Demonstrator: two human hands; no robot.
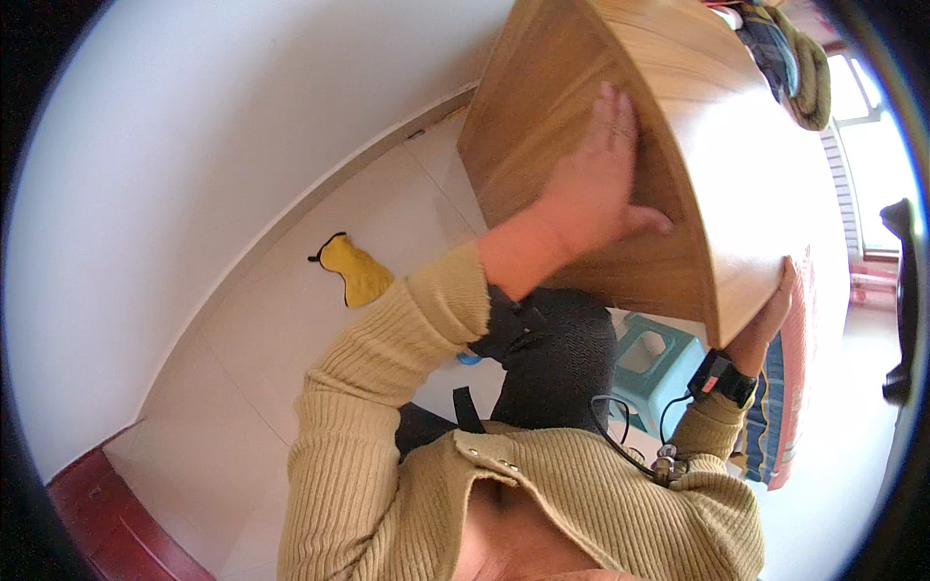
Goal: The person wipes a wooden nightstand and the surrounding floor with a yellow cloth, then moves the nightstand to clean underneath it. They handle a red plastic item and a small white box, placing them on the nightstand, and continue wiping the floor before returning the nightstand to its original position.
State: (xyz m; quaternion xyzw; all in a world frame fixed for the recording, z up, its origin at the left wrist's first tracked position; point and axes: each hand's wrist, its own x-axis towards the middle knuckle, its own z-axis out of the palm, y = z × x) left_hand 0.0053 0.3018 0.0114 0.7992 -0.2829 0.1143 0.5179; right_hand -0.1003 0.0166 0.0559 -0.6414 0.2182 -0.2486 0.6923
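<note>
Left of the wood-grain cabinet [552, 107], which stands near the white wall [232, 126], a yellow eye mask [358, 276] lies. The left hand [601, 169] rests flat, thumb spread, against the cabinet's darker face; beneath its near corner stands a teal stool [670, 376]. The right hand [773, 308] meets its right edge, finger closure unclear.

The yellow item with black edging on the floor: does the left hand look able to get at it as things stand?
Probably yes, with some stooping: nothing covers the yellow item. The left hand appears to be against the wooden panel, though, and would have to leave it first.
</note>
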